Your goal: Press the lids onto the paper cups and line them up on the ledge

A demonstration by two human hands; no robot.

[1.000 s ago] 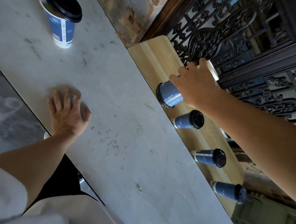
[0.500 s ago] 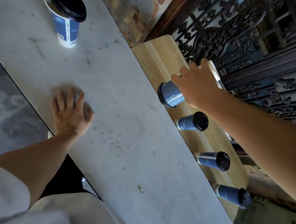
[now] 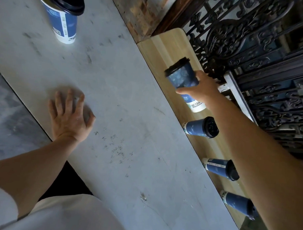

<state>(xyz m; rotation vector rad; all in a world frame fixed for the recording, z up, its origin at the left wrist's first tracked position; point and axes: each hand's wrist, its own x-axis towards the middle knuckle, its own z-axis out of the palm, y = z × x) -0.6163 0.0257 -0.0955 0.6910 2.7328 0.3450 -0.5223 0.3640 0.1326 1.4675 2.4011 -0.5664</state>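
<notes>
Head view. Your right hand (image 3: 201,89) grips a lidded blue cup (image 3: 182,76) around its side, fingers curled. The cup is tilted, lid toward the upper left, over the wooden ledge (image 3: 168,46); whether its base touches the wood cannot be told. Three more lidded cups (image 3: 219,168) stand in a row on the ledge nearer you. Your left hand (image 3: 70,119) rests flat, fingers spread, on the marble counter (image 3: 130,97), where a fifth cup (image 3: 64,17) stands well apart.

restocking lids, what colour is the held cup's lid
Black lid on the cup, clearest in head view.
</notes>
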